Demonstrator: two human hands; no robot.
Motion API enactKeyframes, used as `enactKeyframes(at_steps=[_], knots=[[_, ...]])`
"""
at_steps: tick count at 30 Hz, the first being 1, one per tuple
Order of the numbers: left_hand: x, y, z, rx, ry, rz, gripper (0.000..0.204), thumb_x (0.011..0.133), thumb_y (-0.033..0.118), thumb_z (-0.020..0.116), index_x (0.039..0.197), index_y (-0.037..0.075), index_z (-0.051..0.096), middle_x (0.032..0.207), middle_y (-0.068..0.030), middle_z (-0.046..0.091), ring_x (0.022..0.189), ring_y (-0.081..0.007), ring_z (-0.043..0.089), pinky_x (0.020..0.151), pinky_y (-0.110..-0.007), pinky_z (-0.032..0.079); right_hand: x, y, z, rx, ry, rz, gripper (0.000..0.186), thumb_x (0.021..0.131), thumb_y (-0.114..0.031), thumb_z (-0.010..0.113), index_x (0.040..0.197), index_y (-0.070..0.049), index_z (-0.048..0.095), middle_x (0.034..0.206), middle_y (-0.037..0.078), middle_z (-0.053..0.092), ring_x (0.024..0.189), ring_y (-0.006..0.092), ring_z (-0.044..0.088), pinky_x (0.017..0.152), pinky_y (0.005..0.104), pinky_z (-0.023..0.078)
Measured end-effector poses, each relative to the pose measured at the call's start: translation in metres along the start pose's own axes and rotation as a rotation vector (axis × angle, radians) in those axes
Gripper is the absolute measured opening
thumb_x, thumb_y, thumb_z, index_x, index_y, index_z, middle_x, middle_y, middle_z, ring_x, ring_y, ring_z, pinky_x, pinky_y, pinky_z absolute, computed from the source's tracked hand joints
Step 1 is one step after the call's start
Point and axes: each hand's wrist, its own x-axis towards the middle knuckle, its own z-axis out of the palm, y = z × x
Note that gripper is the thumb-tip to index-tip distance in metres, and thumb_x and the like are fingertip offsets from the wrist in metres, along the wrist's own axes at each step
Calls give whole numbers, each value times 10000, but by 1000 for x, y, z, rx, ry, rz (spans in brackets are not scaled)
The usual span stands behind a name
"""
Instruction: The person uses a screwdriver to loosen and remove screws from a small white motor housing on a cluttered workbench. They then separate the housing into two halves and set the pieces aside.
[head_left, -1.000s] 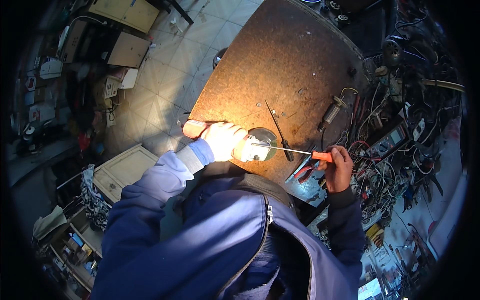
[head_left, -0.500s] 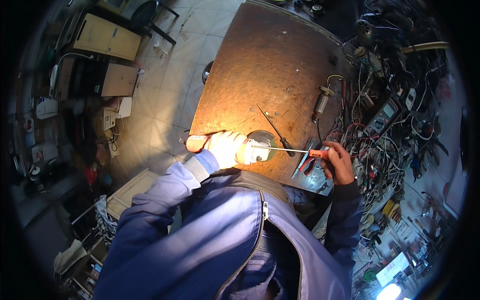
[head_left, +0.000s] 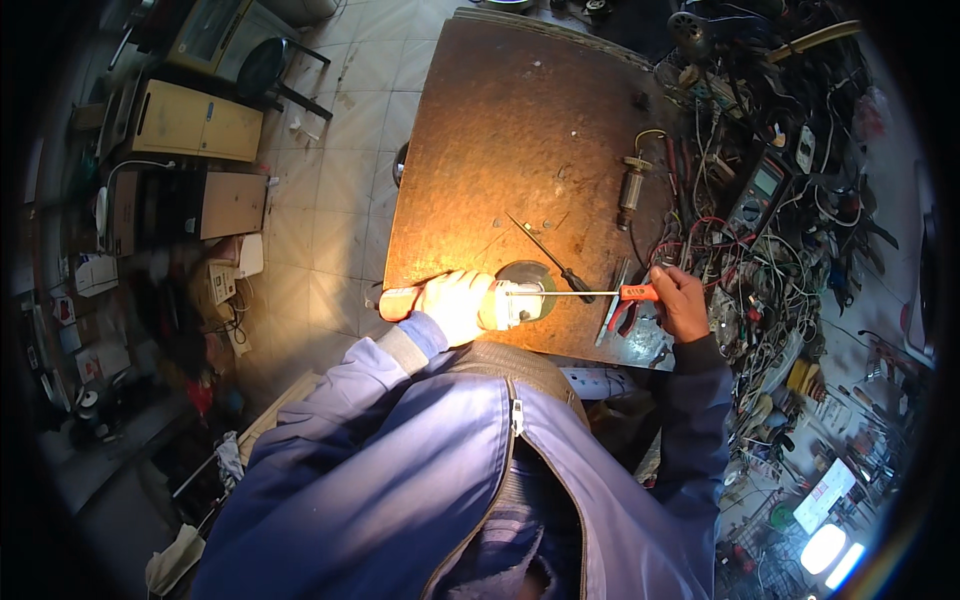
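Observation:
My left hand (head_left: 455,303) grips the body of an angle grinder (head_left: 510,300) with a round disc, lying at the near edge of a rusty brown metal tabletop (head_left: 530,130). My right hand (head_left: 683,303) holds a screwdriver with an orange handle (head_left: 636,292); its long thin shaft runs left and its tip touches the grinder's head. A second screwdriver with a dark handle (head_left: 548,256) lies on the tabletop just beyond the grinder. Pliers with red grips (head_left: 617,318) lie under my right hand's thumb side.
A small cylindrical motor part with a wire (head_left: 631,187) lies on the tabletop's right side. A multimeter (head_left: 758,192) sits in a tangle of cables and tools on the right. A tiled floor, cream cabinet (head_left: 195,122) and boxes lie to the left.
Both hands keep their grip on the grinder and the orange screwdriver. The view has shifted, so the tabletop and hands sit slightly more to the right and lower.

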Motion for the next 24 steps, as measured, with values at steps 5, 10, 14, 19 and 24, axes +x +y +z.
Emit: enactKeyframes(at_steps=[5, 10, 14, 19, 24], knots=[[-1, -2, 5, 1, 55, 11, 413, 792, 355, 782, 1088, 112, 626, 972, -111, 700, 919, -315, 696, 836, -451, 565, -19, -5, 13, 329, -19, -237, 218, 960, -198, 715, 991, -8, 613, 829, 50, 633, 588, 99, 548, 557, 276, 433], [-1, -3, 4, -11, 64, 29, 465, 758, 360, 816, 1104, 121, 617, 988, -108, 698, 929, -305, 695, 836, -446, 566, -13, -17, 2, 73, 40, 19, 200, 931, -156, 714, 1051, -2, 670, 745, 9, 629, 588, 78, 561, 521, 262, 414], [-2, -6, 7, 18, 38, 17, 513, 720, 371, 845, 1103, 123, 612, 992, -105, 696, 948, -302, 693, 841, -442, 566, -21, -12, 11, 270, 34, -186, 218, 918, -161, 730, 1054, -1, 671, 727, -2, 620, 560, 70, 530, 495, 255, 386], [-1, -3, 3, 7, 22, 12, 541, 692, 366, 861, 1105, 122, 611, 994, -100, 692, 951, -303, 691, 843, -441, 566, -13, -10, -6, 217, -16, 18, 315, 916, -120, 714, 1179, 18, 610, 850, 29, 639, 618, 102, 575, 543, 273, 446], [-2, -6, 7, 14, 27, 25, 530, 709, 357, 841, 1120, 113, 612, 1007, -101, 693, 965, -299, 688, 851, -438, 563, -20, -23, 21, 270, 105, -165, 212, 960, -185, 688, 1025, 16, 668, 778, 16, 622, 619, 100, 577, 548, 277, 436]])
